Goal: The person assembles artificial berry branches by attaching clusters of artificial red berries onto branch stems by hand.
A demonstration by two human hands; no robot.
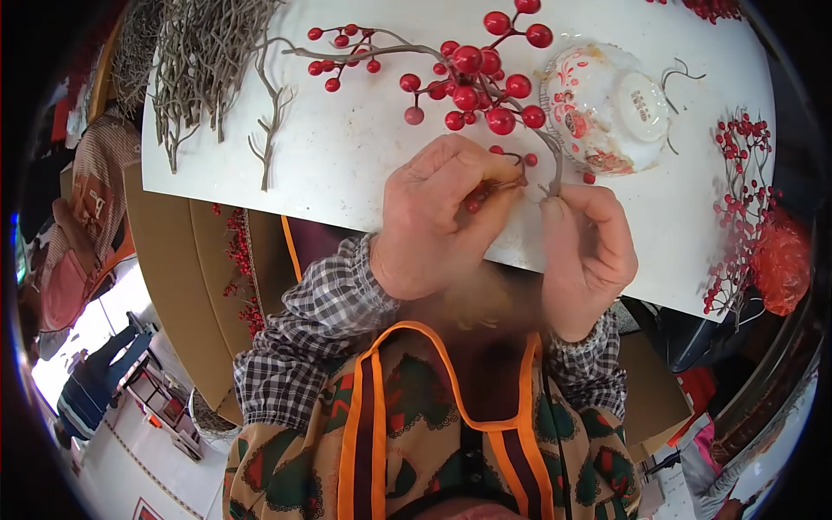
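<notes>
A brown artificial branch point(416, 49) with clusters of glossy red berries point(466, 61) lies across the white table and curves down to my hands. My right hand point(594, 251) is closed, pinching the branch's lower end between thumb and forefinger. Close beside it, my left hand point(442, 217) is closed around a small sprig of red berries point(473, 204), its stem tip pointing toward the branch. The fingers hide part of this sprig. A loose-looking red berry point(589, 178) shows just above my right hand.
An upturned white bowl with red patterning point(637, 104) sits right of the branch. Bare brown twigs point(199, 65) are heaped at the table's upper left. Berry sprays point(741, 199) lie along the right edge near a red plastic bag point(783, 264). An open cardboard box point(178, 277) stands below left.
</notes>
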